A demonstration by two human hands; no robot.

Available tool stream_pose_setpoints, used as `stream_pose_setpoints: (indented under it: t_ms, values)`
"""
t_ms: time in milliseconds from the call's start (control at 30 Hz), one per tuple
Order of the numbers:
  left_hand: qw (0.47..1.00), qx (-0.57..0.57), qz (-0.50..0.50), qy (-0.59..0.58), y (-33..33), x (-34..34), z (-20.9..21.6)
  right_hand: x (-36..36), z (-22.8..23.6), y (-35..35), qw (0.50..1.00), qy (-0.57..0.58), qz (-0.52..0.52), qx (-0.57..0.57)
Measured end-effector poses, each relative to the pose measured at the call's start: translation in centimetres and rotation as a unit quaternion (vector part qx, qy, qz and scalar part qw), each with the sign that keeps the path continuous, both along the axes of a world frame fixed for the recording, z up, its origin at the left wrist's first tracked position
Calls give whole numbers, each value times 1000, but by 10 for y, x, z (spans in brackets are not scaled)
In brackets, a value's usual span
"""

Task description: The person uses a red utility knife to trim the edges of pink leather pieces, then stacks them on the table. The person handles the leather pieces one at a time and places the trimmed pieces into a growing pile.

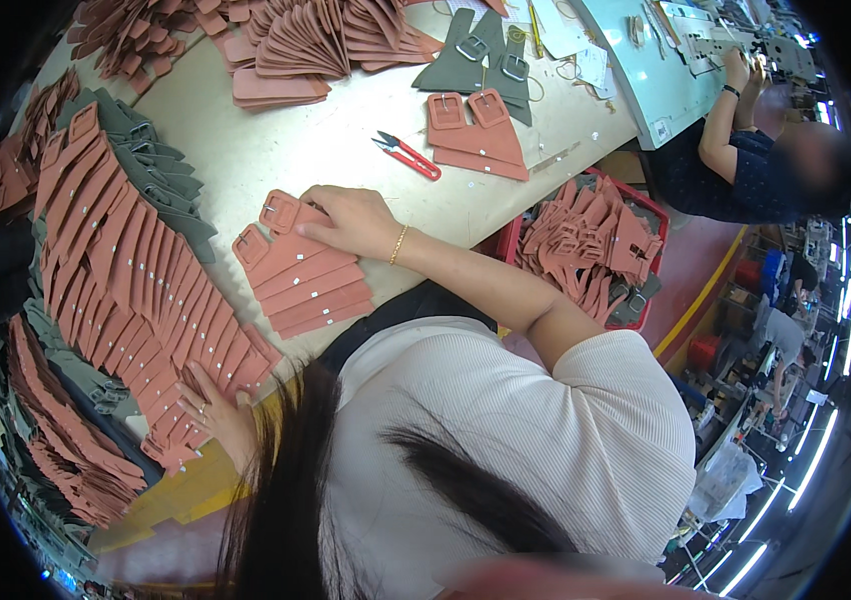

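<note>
The table point(346, 120) is the largest thing here, and a long overlapping row of pink pieces point(136, 290) spreads along its left side. To the right, beside the table's edge, a red crate point(638, 323) holds a loose heap of similar pieces. At the far side lies a fanned pink pile point(296, 45), with grey-green pieces point(481, 60) to its right and a pink pair point(476, 148) nearer.

The small stack point(314, 285) lies on the table between the long row and the pink pair. The right hand point(358, 218) is at its far right edge, thumb on the top piece, fingers bent near a buckle; whether it pinches the stack, I cannot tell. The left hand point(221, 415) has its fingers spread on the near end of the long row. Red snips point(409, 158) lie apart, right of the small stack.

The pieces look light, thin and bendy, likely to slide over one another; the square buckle point(280, 212) seems stiffer. A flat grip on the plain edges, several layers together, should suit better than pulling at a buckle.
</note>
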State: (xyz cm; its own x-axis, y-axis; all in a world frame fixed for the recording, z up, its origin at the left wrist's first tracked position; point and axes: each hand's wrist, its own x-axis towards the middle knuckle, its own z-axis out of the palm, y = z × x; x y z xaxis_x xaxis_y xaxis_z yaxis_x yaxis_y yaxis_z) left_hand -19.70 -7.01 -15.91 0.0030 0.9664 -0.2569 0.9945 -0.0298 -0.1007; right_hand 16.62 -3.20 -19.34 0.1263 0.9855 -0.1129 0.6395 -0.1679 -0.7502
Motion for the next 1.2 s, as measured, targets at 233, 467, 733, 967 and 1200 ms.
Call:
stream_pose_setpoints:
  t_ms: [233,467,733,967,1200]
  values:
    - [1000,0,2,3,-1,1,2,1,4,2,1000,27,2,-9]
    - [999,-34,18,11,5,1,7,1,1,1,1000,1,2,28]
    - [1000,7,11,-15,-1,1,13,-1,1,4,999,33,13,-10]
    - [998,42,23,-48,-2,4,13,-1,-5,7,998,53,7,-38]
    - [998,29,26,-40,-2,4,13,1,-7,6,997,52,3,-49]
